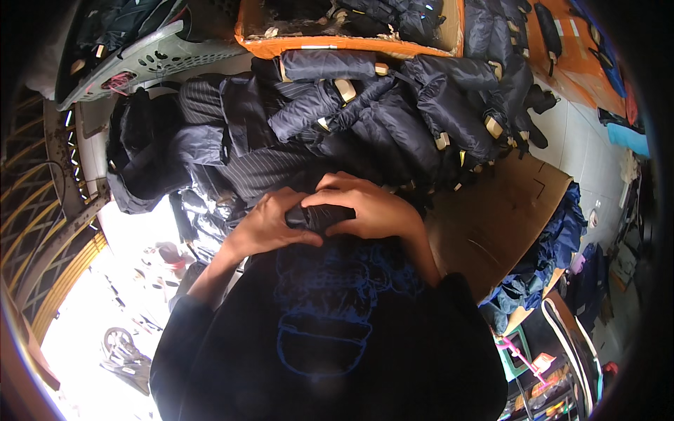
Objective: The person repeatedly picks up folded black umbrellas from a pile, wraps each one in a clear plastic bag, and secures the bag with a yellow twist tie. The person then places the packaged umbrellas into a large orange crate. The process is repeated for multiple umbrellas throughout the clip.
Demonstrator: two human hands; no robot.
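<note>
Close to my chest, both hands are closed around a dark rolled fabric bundle (319,218). My left hand (268,222) grips its left end, with the thumb along the near side. My right hand (377,209) wraps over the right end, fingers bent across the top. Much of the bundle is hidden by my fingers. Just beyond lies a heap of similar dark rolled bundles (456,119), several with pale block-like ends. Dark pinstriped cloth (260,168) is spread left of them, touching the heap.
An orange-edged box (337,48) holding dark items stands at the far side. A grey perforated basket (158,59) is at the far left. Flattened cardboard (498,217) lies to my right, beside crumpled blue fabric (544,245). A metal lattice gate (42,189) borders the left.
</note>
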